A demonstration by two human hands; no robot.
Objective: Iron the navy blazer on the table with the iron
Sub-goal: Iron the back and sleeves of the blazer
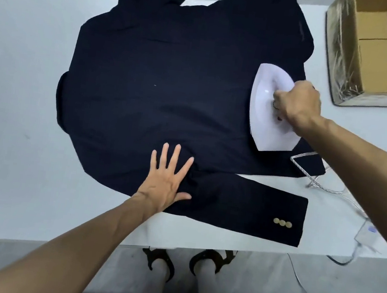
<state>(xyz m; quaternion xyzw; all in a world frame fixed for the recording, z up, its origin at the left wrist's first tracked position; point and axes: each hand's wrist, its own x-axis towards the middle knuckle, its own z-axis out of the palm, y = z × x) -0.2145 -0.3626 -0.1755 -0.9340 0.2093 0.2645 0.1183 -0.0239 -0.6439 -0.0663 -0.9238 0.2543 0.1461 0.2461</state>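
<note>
Head view: right hand [296, 105] grips iron [264, 106] on blazer [171, 82] (navy); left hand [168, 182] pressed flat, fingers spread

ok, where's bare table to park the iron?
Widest patch: table left of the blazer, running to the near edge. Right end is crowded: box, cord and the iron under the right hand. The sleeve covers the near-right edge.

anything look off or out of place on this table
Only small things: the cord lies looped across the blazer corner beside the iron, where it could snag, and a tiny pale speck sits mid-fabric.
</note>
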